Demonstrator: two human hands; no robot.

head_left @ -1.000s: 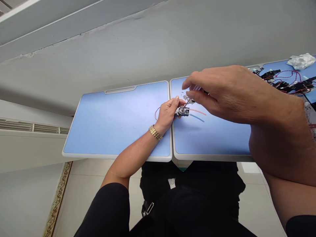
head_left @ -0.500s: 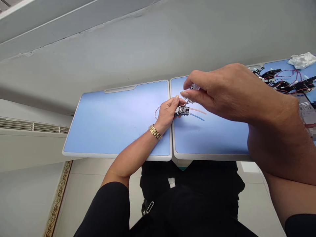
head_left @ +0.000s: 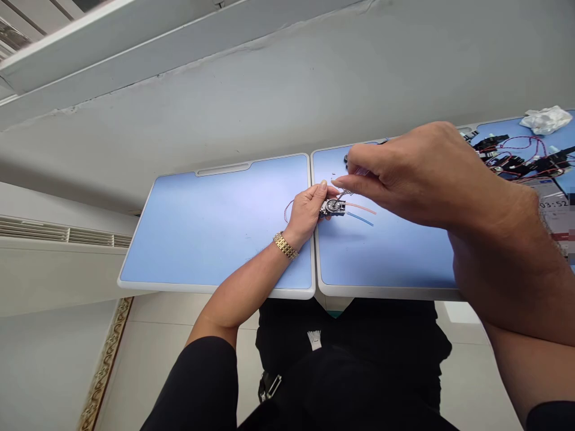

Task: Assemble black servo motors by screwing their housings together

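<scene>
Module [head_left: 331, 208]: over right table's [head_left: 381, 257] left edge, pinched in left hand [head_left: 306, 211]. Driver [head_left: 340, 196]: pinched in right hand [head_left: 417, 173], forefinger since shifted right, baring its dark end; tip still on module, suggesting turning, not removal.

silver-and-black device [head_left: 330, 209], salmon-pink lead [head_left: 360, 209], blue lead [head_left: 360, 219], light-blue tabletops [head_left: 224, 227] edged off-white, gold watch band [head_left: 285, 245], black sleeves [head_left: 197, 383], white tissue [head_left: 545, 120], black parts [head_left: 507, 163] with seemingly dark-red wires [head_left: 521, 138], brown-and-cream scroll-patterned border [head_left: 108, 359]
</scene>
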